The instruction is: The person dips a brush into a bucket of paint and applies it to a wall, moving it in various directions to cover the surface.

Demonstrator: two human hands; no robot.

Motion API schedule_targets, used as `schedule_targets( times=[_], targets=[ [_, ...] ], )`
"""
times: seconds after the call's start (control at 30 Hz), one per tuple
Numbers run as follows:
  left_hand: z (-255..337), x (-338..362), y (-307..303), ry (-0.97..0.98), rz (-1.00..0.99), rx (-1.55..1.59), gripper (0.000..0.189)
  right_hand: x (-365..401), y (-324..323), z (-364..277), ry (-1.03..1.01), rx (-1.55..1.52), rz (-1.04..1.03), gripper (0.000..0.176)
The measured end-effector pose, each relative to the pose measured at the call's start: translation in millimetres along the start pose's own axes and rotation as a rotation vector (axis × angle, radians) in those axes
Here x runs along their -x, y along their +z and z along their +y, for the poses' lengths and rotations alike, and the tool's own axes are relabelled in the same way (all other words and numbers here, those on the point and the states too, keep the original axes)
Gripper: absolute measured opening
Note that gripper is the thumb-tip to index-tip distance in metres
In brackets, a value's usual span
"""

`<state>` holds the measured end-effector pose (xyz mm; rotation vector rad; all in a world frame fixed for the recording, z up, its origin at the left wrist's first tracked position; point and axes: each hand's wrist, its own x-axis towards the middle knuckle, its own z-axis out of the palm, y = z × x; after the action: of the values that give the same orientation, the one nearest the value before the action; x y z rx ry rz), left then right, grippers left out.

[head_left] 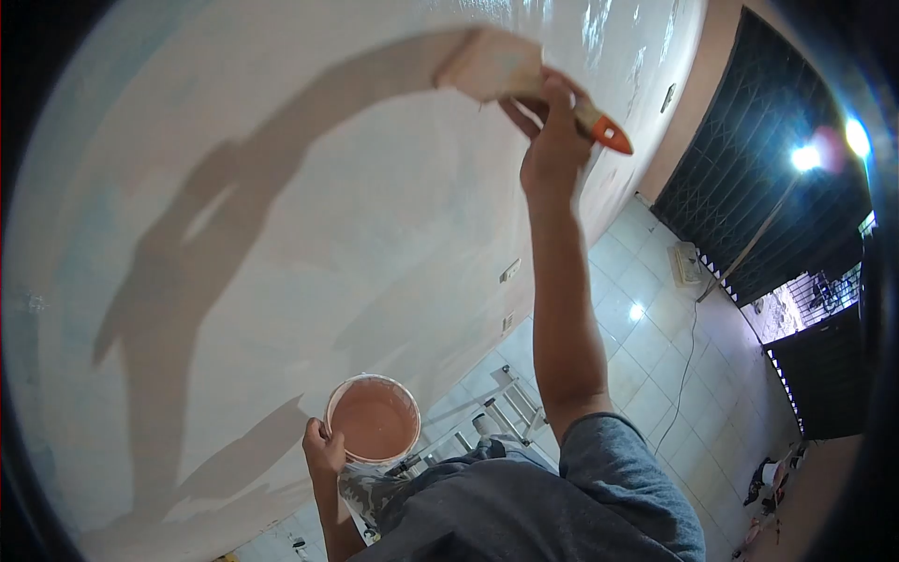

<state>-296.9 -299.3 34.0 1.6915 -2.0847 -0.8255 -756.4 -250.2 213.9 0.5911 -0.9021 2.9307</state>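
Observation:
My right hand [552, 140] is raised high and grips a wide paintbrush [496, 67] with an orange handle end. The bristles press against the pale wall [309, 234]. My left hand [323, 448] holds the rim of a white bucket [373, 420] filled with pinkish paint, low near my chest. My arm and the brush cast a long shadow across the wall.
A metal ladder [506, 403] stands under me on the white tiled floor [655, 337]. A cable runs over the tiles toward a white box by a dark metal gate [749, 169]. Bright lamps glare at the upper right. Wall sockets sit low on the wall.

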Motion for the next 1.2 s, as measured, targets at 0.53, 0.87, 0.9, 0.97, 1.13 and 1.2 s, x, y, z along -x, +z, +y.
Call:
schedule_targets(
  times=[0.53, 0.87, 0.9, 0.97, 1.13, 1.2],
  targets=[
    [-10.4, -11.8, 6.3, -0.008, -0.061, -0.058, 0.017, 193.1, -253.8, 170.8, 0.425, 0.293, 0.337, 0.025],
    [1.4, -3.3, -1.0, -0.071, -0.062, -0.121, 0.017, 84.2, -65.8, 72.0, 0.192, 0.194, 0.198, 0.024],
    [-5.2, -2.7, 0.2, -0.012, -0.057, -0.025, 0.017, 70.7, -45.7, 53.2, 0.132, 0.143, 0.173, 0.025],
    [-6.9, -0.8, 0.6, 0.049, -0.046, 0.076, 0.018, 49.9, -25.4, 35.3, 0.025, 0.005, 0.056, 0.023],
    [-3.0, 6.6, 3.9, -0.011, -0.028, 0.089, 0.019, 56.6, -60.4, 71.9, 0.102, -0.115, 0.064, 0.022],
    [-9.0, 3.6, 5.5, -0.010, -0.029, 0.068, 0.019, 83.9, -105.2, 103.2, 0.182, -0.067, 0.110, 0.023]
  ],
)
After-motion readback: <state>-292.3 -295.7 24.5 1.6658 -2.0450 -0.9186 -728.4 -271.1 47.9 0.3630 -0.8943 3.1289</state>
